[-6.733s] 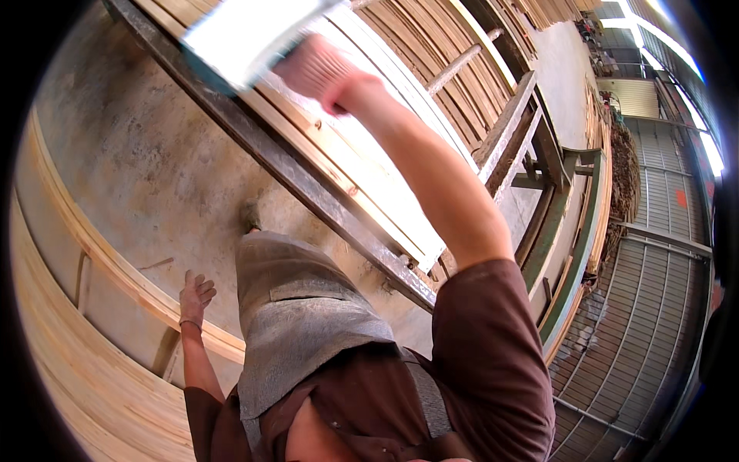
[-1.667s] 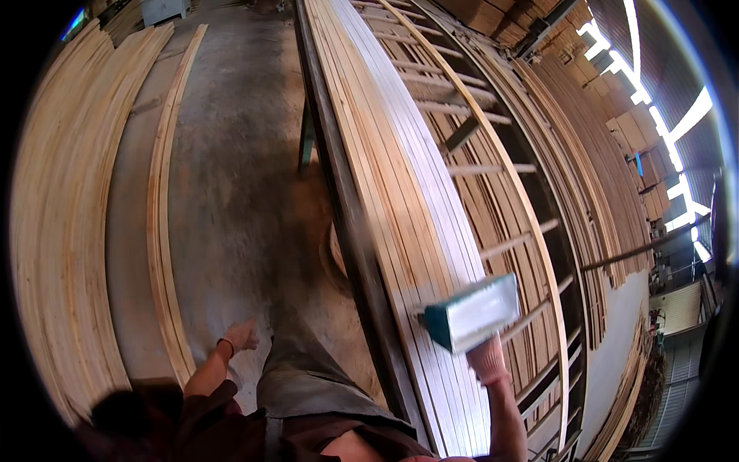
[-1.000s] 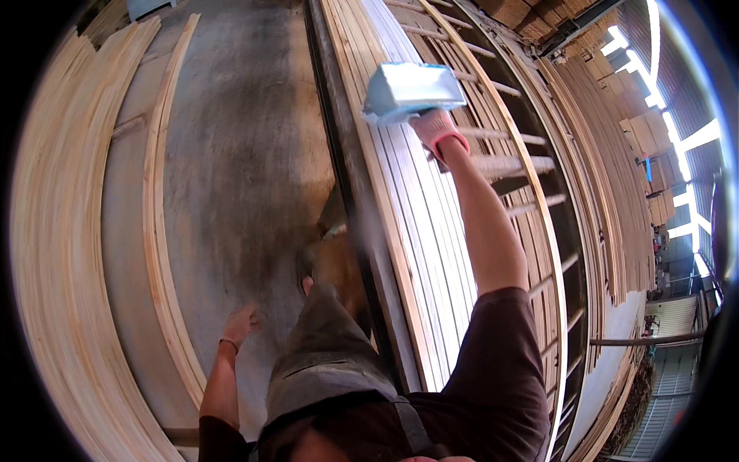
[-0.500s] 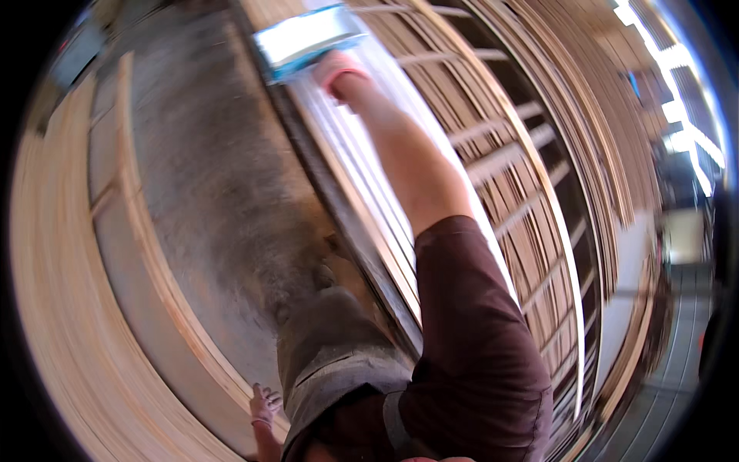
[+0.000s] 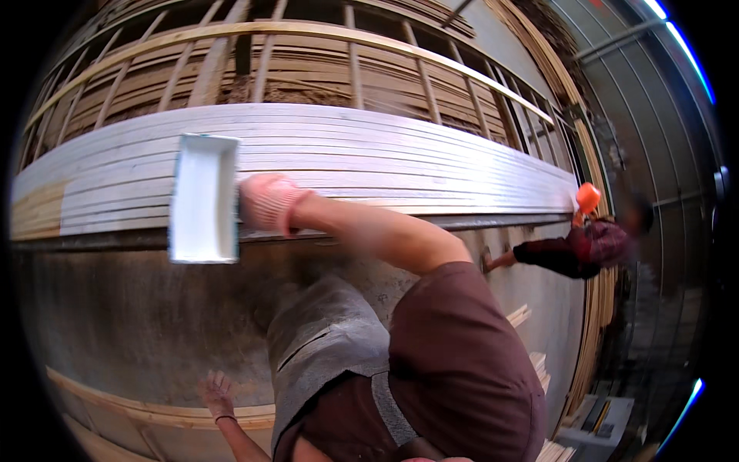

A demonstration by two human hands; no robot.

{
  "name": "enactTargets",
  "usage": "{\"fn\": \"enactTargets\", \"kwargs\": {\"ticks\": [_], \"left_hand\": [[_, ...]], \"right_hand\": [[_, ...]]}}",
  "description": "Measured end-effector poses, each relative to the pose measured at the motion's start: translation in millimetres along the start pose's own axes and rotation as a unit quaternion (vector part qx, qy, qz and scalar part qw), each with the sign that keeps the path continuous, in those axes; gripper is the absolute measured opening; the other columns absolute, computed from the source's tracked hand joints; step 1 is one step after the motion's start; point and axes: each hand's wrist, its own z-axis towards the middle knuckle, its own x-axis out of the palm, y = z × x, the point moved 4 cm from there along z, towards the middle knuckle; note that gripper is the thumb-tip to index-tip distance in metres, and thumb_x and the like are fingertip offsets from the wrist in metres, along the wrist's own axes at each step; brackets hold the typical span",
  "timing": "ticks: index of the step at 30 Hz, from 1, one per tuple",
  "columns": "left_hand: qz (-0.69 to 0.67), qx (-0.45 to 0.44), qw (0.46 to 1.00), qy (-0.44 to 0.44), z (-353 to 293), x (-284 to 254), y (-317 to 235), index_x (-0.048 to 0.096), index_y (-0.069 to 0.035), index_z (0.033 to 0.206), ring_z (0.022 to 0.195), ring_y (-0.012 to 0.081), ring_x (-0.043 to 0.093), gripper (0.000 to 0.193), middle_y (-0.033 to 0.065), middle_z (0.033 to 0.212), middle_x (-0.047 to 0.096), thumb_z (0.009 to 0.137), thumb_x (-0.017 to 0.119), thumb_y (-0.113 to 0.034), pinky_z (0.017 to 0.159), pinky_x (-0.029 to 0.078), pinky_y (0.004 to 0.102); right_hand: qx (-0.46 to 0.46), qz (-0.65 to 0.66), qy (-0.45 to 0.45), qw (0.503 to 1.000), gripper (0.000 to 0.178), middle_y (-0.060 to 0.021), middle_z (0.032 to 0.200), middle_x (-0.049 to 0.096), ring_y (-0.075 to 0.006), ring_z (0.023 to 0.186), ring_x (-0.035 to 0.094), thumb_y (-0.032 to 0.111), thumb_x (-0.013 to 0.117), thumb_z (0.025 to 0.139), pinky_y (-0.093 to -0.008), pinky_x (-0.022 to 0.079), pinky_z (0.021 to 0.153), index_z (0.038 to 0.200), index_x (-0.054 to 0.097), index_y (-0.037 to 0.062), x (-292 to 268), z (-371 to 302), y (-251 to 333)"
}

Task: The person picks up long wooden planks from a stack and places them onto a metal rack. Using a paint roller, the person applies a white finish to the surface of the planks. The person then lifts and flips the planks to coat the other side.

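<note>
My right hand [image 5: 263, 203], in a pink glove with a ribbed cuff, is closed on the side of an open rectangular box [image 5: 202, 259]. White inside, with bluish edges, the box overhangs the near edge of a row of long boards [image 5: 323, 158]. White coating covers most of the boards, while bare wood shows at their left end. The glove hides the exact grip, and whether the box touches the boards I cannot tell. Down at the lower left, my left hand [image 5: 215, 394] is bare and dusty, its fingers spread with nothing in them.
Beyond the boards lies a slatted wooden rack [image 5: 308, 29] with stacked strips. At the right, another person [image 5: 596, 245] stands by the boards' end, near an orange object [image 5: 588, 198]. Timber rails [image 5: 146, 408] lie behind my left hand. A grey box [image 5: 596, 420] sits lower right.
My view has turned, so the boards now run across it instead of away from me. The box, still in my right hand, has come nearer. Another person has entered view.
</note>
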Motion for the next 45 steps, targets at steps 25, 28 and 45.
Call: {"fn": "enactTargets", "kwargs": {"ticks": [25,28,45], "left_hand": [[0.249,-0.135,0.959,-0.002,-46.9,275.6,178.5,0.053,0.000,0.149,0.105,0.0329,0.070,0.097,0.0199,0.128,0.071,0.097,0.039,-0.080,0.096,0.048,0.0458],[0.206,-0.109,0.972,-0.024,-55.4,267.6,174.4,0.053,0.000,0.149,0.106,0.0331,0.070,0.096,0.0212,0.130,0.070,0.097,0.039,-0.080,0.094,0.049,0.0451],[0.078,-0.072,0.990,-0.091,-69.9,119.2,113.7,0.051,0.005,0.149,0.109,0.0344,0.073,0.081,0.0248,0.129,0.070,0.101,0.050,-0.061,0.085,0.055,0.0420]], "right_hand": [[0.359,0.029,0.051,0.932,0.027,-0.0110,0.114,0.077,-0.0263,0.111,0.071,0.016,0.056,0.094,-0.0403,0.054,0.096,0.110,0.077,0.0101,448.0,-632.7,-262.7],[0.258,-0.092,-0.025,0.961,0.029,-0.0116,0.115,0.076,-0.0277,0.112,0.069,0.013,0.055,0.092,-0.0430,0.051,0.096,0.111,0.077,0.0085,432.7,-534.9,-250.5],[0.207,0.106,-0.201,0.952,0.042,-0.0162,0.132,0.068,-0.0332,0.132,0.056,0.021,0.055,0.093,-0.0481,0.041,0.111,0.131,0.065,0.0048,225.8,-209.5,-228.9]]}}
